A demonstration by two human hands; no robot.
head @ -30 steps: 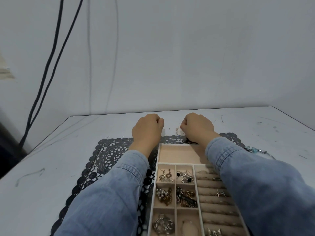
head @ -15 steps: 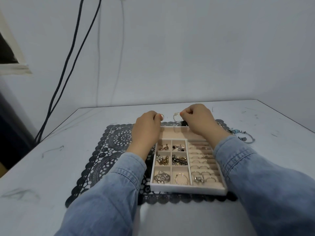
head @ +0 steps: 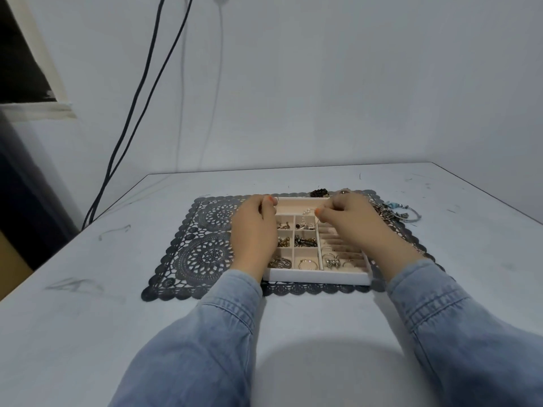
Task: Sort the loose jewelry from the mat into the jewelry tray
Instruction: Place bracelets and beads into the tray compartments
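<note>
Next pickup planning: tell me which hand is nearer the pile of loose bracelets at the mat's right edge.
Right. The right hand sits just left of the bracelet pile; the left hand is farther off, over the jewelry tray's far-left side.

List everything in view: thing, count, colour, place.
table: one, pale grey, fills the foreground.
lace mat: one, dark grey, centre of the table.
jewelry tray: one, white with beige lining, on the mat, holding sorted pieces.
dark bead bracelet: one, brown-black, behind the tray.
loose jewelry pile: one, silver and pale blue, right edge of the mat.
cables: two, black, on the wall.
left hand: over the tray's left side.
right hand: pinching a thin beaded piece above the tray.
</note>
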